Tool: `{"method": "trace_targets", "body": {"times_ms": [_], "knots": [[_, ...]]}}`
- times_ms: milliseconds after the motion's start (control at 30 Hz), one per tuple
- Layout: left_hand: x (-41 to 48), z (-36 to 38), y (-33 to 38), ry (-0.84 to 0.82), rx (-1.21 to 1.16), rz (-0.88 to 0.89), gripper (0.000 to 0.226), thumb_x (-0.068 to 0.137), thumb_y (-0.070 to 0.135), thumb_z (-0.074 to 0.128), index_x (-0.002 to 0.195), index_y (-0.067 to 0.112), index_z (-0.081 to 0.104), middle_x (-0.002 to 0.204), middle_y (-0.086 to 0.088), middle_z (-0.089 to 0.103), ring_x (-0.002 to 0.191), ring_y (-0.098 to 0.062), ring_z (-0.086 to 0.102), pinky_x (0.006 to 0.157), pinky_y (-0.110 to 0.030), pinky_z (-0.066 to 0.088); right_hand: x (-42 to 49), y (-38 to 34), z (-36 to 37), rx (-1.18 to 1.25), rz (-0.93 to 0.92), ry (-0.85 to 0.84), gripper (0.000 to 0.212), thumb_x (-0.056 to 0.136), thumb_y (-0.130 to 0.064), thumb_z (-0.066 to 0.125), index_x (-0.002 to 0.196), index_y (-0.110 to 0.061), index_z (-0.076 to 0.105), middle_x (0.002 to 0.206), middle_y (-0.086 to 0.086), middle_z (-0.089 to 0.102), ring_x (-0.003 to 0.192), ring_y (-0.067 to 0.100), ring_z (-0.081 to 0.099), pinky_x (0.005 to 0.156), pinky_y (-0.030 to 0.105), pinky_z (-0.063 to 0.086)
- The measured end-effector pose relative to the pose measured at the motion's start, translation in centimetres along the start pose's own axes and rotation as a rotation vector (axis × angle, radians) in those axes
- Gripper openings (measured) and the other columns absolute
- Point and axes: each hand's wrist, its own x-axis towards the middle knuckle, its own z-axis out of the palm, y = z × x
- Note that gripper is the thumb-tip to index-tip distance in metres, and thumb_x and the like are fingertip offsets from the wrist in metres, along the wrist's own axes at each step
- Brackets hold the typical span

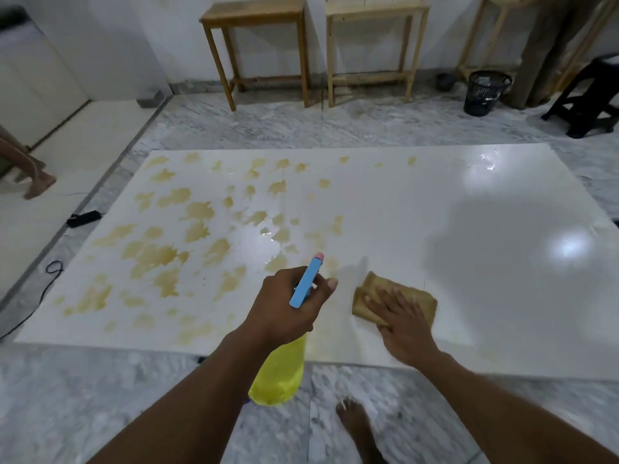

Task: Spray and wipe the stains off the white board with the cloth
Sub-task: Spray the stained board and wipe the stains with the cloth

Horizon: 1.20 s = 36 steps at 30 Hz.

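Observation:
A large white board [435,202] lies flat on the marble floor. Yellow-brown stains [157,259] cover its left half; the right half looks glossy and unstained. My left hand [288,303] grips a spray bottle [281,373] with a yellow body and a blue head, the nozzle pointing up and away over the board. My right hand [402,323] lies flat, fingers spread, on a folded tan cloth [371,296] near the board's front edge, right of the stains.
Two wooden tables [258,48] [371,48] stand at the far wall, a black mesh bin [485,92] and a black stool [589,95] to the right. A black cable and plug [83,218] lie left of the board. My bare foot [355,426] rests on the floor. Another person's foot [37,185] shows far left.

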Motion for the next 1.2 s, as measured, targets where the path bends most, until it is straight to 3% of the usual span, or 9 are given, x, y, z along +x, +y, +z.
{"method": "trace_targets", "body": {"times_ms": [67, 133, 267, 400, 500, 600, 967, 1133, 1200], "knots": [[-3.1, -0.5, -0.7, 0.015, 0.022, 0.002, 0.031, 0.095, 0.052, 0.069, 0.081, 0.025, 0.063, 0.075, -0.007, 0.076, 0.05, -0.014, 0.072, 0.056, -0.02, 0.056, -2.6, -1.7, 0.1, 0.057, 0.027, -0.041, 0.053, 0.094, -0.042, 0.029, 0.146, -0.046, 0.041, 0.156, -0.017, 0.023, 0.151, 0.013, 0.012, 0.12, 0.049, 0.015], [-5.8, -1.6, -1.1, 0.028, 0.018, 0.006, 0.03, 0.095, 0.05, 0.07, 0.08, 0.024, 0.063, 0.066, -0.003, 0.071, 0.048, -0.009, 0.066, 0.051, -0.011, 0.045, -3.8, -3.7, -2.0, 0.184, 0.056, -0.04, 0.043, 0.1, -0.029, 0.044, 0.141, -0.039, 0.05, 0.154, -0.01, 0.04, 0.149, 0.017, 0.028, 0.117, 0.038, 0.023], [-7.4, -3.9, -1.9, 0.037, 0.025, 0.0, 0.033, 0.095, 0.051, 0.069, 0.081, 0.021, 0.064, 0.061, 0.001, 0.065, 0.048, -0.006, 0.064, 0.05, -0.009, 0.045, -3.6, -6.4, -8.6, 0.7, 0.365, -0.219, 0.027, 0.103, -0.018, 0.047, 0.122, -0.016, 0.065, 0.116, 0.008, 0.07, 0.091, 0.026, 0.067, 0.071, 0.028, 0.052], [-5.1, -6.2, -2.5, 0.029, 0.017, -0.014, 0.037, 0.095, 0.052, 0.069, 0.087, 0.016, 0.066, 0.057, -0.005, 0.068, 0.048, -0.02, 0.073, 0.059, -0.024, 0.057, -0.7, -7.8, -13.4, 1.225, 0.526, -0.479, 0.029, 0.098, -0.013, 0.053, 0.114, 0.009, 0.062, 0.099, 0.022, 0.071, 0.076, 0.03, 0.072, 0.063, 0.033, 0.058], [-1.7, -7.9, -2.9, 0.04, 0.017, -0.025, 0.036, 0.095, 0.054, 0.068, 0.086, 0.019, 0.065, 0.056, -0.004, 0.066, 0.049, -0.022, 0.074, 0.06, -0.025, 0.058, 5.2, -8.4, -15.5, 1.132, 0.553, -0.626, 0.03, 0.096, -0.019, 0.058, 0.113, 0.005, 0.064, 0.111, 0.025, 0.072, 0.084, 0.034, 0.073, 0.073, 0.04, 0.061], [3.0, -9.2, -3.5, 0.054, 0.0, -0.051, 0.035, 0.095, 0.053, 0.068, 0.084, 0.02, 0.064, 0.058, -0.003, 0.066, 0.051, -0.023, 0.074, 0.06, -0.027, 0.058, 14.2, -8.2, -16.6, 1.001, 0.534, -0.551, 0.03, 0.097, -0.015, 0.056, 0.122, 0.0, 0.062, 0.114, 0.022, 0.071, 0.098, 0.035, 0.069, 0.092, 0.048, 0.055], [23.0, -11.7, -5.1, 0.1, 0.03, -0.086, 0.035, 0.094, 0.055, 0.069, 0.091, 0.02, 0.07, 0.073, -0.013, 0.074, 0.057, -0.027, 0.074, 0.071, -0.048, 0.064, 43.4, -7.7, -18.9, 0.277, 0.07, -0.199, 0.026, 0.096, -0.016, 0.044, 0.113, -0.023, 0.063, 0.117, 0.007, 0.062, 0.1, 0.03, 0.057, 0.073, 0.033, 0.044], [27.6, -11.5, -6.1, 0.083, 0.05, -0.061, 0.037, 0.093, 0.061, 0.066, 0.089, 0.024, 0.069, 0.072, -0.012, 0.072, 0.063, -0.032, 0.073, 0.071, -0.051, 0.063, 46.1, -6.0, -10.5, 0.287, -0.142, -0.302, 0.043, 0.09, -0.013, 0.042, 0.129, -0.007, 0.058, 0.129, -0.009, 0.059, 0.124, 0.03, 0.05, 0.1, 0.05, 0.037], [28.0, -11.3, -6.7, 0.08, 0.055, -0.064, 0.038, 0.093, 0.062, 0.065, 0.089, 0.025, 0.068, 0.072, -0.008, 0.072, 0.062, -0.028, 0.074, 0.072, -0.05, 0.063, 45.1, -5.3, -7.5, 0.069, -0.083, -0.245, 0.056, 0.099, -0.022, 0.036, 0.155, -0.028, 0.032, 0.158, -0.013, 0.028, 0.151, 0.026, 0.017, 0.117, 0.054, 0.016]]}}
